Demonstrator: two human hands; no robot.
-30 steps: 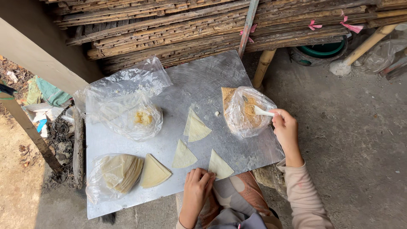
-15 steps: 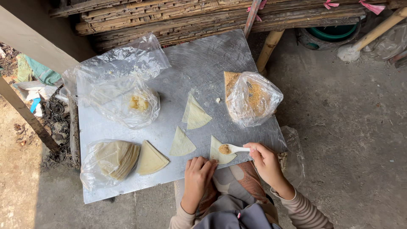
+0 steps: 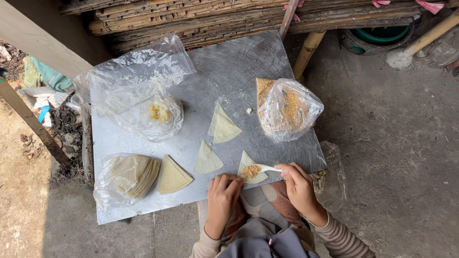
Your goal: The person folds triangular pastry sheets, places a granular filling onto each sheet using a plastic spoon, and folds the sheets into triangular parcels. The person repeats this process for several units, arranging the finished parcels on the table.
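Spoon (image 3: 262,168) lies sideways, bowl pointing left, over wrapper (image 3: 249,168).

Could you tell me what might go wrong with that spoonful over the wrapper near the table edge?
The heaped spoon in the right hand could spill crumbly filling onto the metal sheet. The wrapper lies near the sheet's edge, so it might slide off if the left hand lets go.

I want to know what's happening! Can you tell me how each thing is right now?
Spoon: full of brown filling, held over a wrapper.
Wrapper: flat, under the spoon.
Right hand: holding the spoon handle.
Left hand: resting at the tray edge by the wrapper.
Filling bag: open, part full.
Wrapper bag: open, stack spilling out.
Two other wrappers: flat, unfilled.
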